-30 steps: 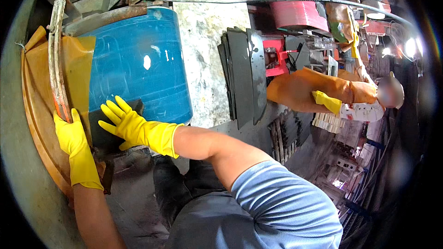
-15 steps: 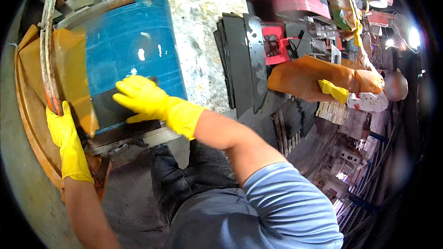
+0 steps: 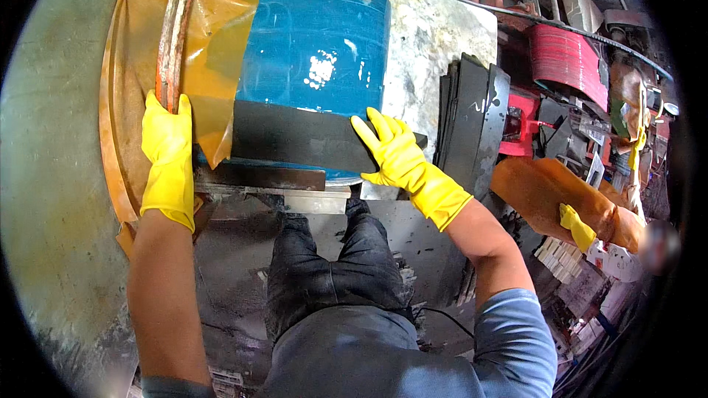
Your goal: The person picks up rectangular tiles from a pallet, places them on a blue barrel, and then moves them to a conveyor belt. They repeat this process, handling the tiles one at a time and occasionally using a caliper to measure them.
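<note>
- Left hand (image 3: 167,144), yellow glove: fingers closed around lower end of bar (image 3: 171,44), thumb on its right side; remaining fingers mostly hidden behind palm.
- Right hand (image 3: 398,153), yellow glove: fingers spread, laid over right part of slab (image 3: 299,136); thumb apart, by slab's lower edge. Pressure can't be told.
- Slab: dark, flat, on blue drum (image 3: 313,37); runs left from right fingers toward left hand, short end sticks out right of them.
- Orange sheet (image 3: 210,37): right of left fingers, hangs at slab's left end; whether it covers that end is unclear.
- Slab stack (image 3: 464,114): right of right fingers, just apart.
- Bar's top cut off by frame edge.
- Co-worker far right of right fingers, partly lost toward dark rim.
</note>
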### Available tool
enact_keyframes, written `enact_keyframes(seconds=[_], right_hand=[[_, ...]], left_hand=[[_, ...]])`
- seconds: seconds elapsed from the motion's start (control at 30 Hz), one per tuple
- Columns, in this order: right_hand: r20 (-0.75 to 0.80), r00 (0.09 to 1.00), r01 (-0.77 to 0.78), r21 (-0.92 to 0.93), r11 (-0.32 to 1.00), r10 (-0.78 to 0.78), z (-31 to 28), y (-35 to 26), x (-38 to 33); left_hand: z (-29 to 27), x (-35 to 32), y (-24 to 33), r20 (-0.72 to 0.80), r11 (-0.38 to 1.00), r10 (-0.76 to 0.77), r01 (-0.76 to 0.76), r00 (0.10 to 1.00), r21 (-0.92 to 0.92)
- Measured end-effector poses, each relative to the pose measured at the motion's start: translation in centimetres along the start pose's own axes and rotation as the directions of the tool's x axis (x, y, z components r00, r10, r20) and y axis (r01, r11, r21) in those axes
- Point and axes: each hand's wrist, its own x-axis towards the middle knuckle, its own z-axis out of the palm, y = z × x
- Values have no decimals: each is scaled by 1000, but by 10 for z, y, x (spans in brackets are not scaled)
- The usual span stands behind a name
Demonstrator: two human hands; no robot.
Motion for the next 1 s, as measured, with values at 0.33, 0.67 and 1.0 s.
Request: enact_keyframes(seconds=[0.33,0.67,1.0], right_hand=[[99,992,-108,338,935,79,-37,51,-139],[405,914,-405,910,-82,-23,-106,-41,-172],[-70,998,70,995,77,-10,-180,-80,-118]], left_hand=[[8,-1,-5,24,999,9,-10,1000,40],[0,-40,-20,-274,904,160,-252,948,-346],[-186,-257,134,298,-74,375,348,878,-934]])
